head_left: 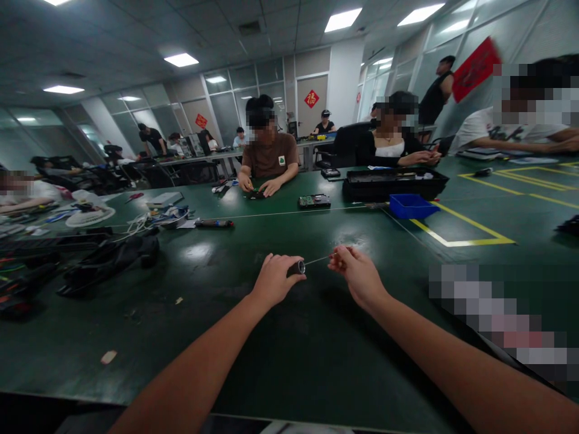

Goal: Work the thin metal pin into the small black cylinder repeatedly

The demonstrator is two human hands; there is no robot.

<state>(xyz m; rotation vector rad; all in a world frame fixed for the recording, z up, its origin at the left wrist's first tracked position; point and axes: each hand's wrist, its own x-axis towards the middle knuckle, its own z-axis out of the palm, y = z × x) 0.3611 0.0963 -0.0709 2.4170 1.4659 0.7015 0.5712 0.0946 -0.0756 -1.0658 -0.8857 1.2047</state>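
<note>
My left hand (274,278) is closed around a small dark cylinder (298,267) with a pale round end facing right. A thin light wire (317,260) runs from that end to my right hand (355,270), which pinches the wire's other end between thumb and fingers. Both hands hover just above the dark green table (253,337), a short gap apart, near the table's middle.
A blue bin (411,206) and a long black tray (393,182) sit far right, beside yellow floor-tape lines (461,232). A circuit board (313,201), a dark tool (214,223), cables and black bags (108,259) lie to the left. Several people sit across the table.
</note>
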